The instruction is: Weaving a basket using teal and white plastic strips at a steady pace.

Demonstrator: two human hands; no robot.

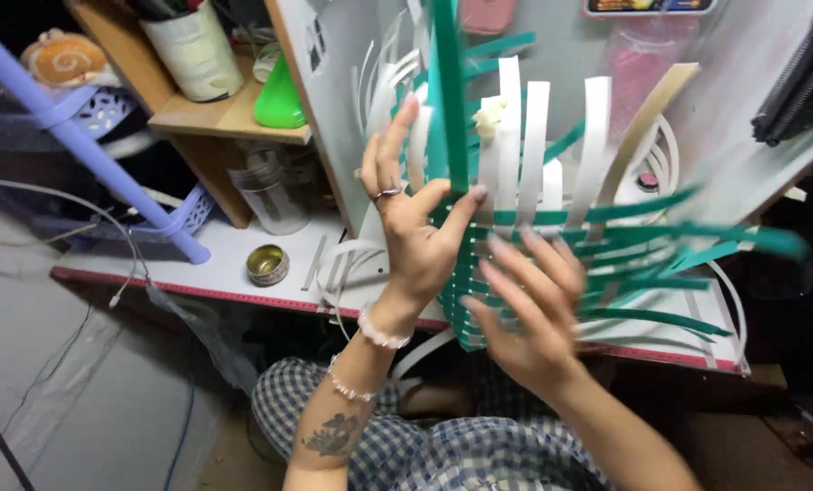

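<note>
1. Left hand [416, 232]: pinched a green strip [449, 100] between thumb and fingers, other fingers spread.
2. Right hand [529, 309]: open, fingers splayed against the half-woven basket [516, 245], gripping nothing; blurred.
3. Basket of green and white strips: held up over the counter [243, 250] front edge.
4. Small round tin [267, 265]: near that front edge, left of the basket.
</note>
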